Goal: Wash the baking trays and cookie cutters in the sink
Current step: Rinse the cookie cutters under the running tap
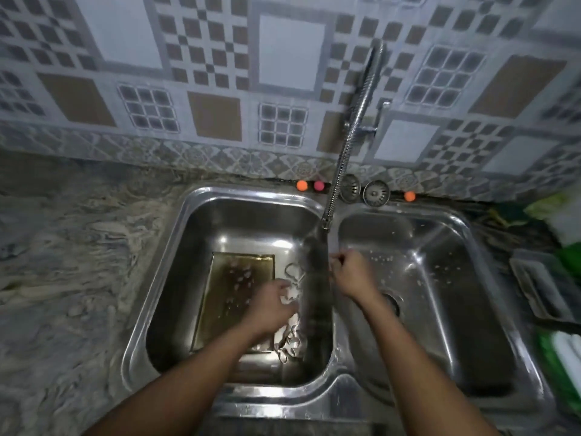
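Gripping cookie cutters (291,343) above baking tray (231,278), left hand (272,305); right hand (350,272) clenched beside faucet hose (349,146).

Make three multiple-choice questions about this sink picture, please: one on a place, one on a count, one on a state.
1. Where does the baking tray lie?
A. on the counter
B. in the left basin
C. in the right basin

2. How many small coloured balls sit along the back rim of the sink?
A. one
B. five
C. three

3. What is the state of the tap?
A. running
B. shut off
C. lying loose in a basin

Answers:
1 B: the baking tray lies flat on the floor of the left basin.
2 C: one orange, one pink and a second orange one are there.
3 A: a stream of water falls from the tap into the left basin.
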Action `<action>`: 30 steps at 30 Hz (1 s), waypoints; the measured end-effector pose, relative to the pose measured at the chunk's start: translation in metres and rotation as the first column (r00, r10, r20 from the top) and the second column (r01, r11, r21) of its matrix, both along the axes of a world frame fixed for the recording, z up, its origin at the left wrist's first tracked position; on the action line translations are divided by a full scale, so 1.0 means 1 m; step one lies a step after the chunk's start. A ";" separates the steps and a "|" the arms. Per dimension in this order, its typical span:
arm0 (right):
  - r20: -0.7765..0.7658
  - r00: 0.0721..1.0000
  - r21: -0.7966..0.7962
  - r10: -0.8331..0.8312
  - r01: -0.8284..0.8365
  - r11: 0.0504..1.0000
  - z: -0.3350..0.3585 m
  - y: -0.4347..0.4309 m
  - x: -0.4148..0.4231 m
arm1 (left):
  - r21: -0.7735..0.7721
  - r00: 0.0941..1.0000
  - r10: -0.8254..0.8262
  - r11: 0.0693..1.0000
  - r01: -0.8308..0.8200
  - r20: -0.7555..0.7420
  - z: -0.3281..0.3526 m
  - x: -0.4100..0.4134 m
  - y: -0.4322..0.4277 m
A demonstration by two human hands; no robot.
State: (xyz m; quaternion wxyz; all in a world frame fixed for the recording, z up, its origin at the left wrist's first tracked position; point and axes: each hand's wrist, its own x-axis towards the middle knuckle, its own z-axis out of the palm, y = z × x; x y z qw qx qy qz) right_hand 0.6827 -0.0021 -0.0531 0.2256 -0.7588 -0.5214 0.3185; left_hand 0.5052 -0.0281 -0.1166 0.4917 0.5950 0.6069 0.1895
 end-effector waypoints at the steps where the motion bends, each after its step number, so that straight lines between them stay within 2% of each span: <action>1: 0.015 1.000 0.062 -0.009 0.009 0.998 0.012 0.006 0.010 | 0.055 0.999 0.033 0.998 -0.034 0.021 0.011 0.003 0.006; 4: 0.114 0.992 0.199 -0.061 0.038 0.979 0.046 0.027 0.040 | 0.133 0.977 0.129 0.979 -0.153 0.171 0.043 0.012 0.022; 10: 0.058 0.995 0.376 -0.087 0.059 0.925 0.105 0.079 0.076 | 0.198 0.918 0.178 0.945 -0.260 0.355 0.086 0.030 0.048; 13: 0.123 0.987 0.405 -0.107 0.049 0.913 0.125 0.109 0.086 | 0.234 0.915 0.162 0.937 -0.260 0.368 0.097 0.035 0.056; 19: 0.158 0.984 0.505 -0.082 -0.009 0.863 0.153 0.164 0.095 | 0.264 0.918 0.106 0.940 -0.218 0.383 0.096 0.045 0.065; 26: 0.307 0.952 0.529 0.008 -0.178 0.830 0.160 0.194 0.095 | 0.175 0.870 0.122 0.957 -0.230 0.477 0.084 0.047 0.064; 30: 0.331 0.944 0.515 -0.007 -0.175 0.840 0.160 0.196 0.095 | 0.122 0.840 0.143 0.963 -0.240 0.523 0.085 0.046 0.063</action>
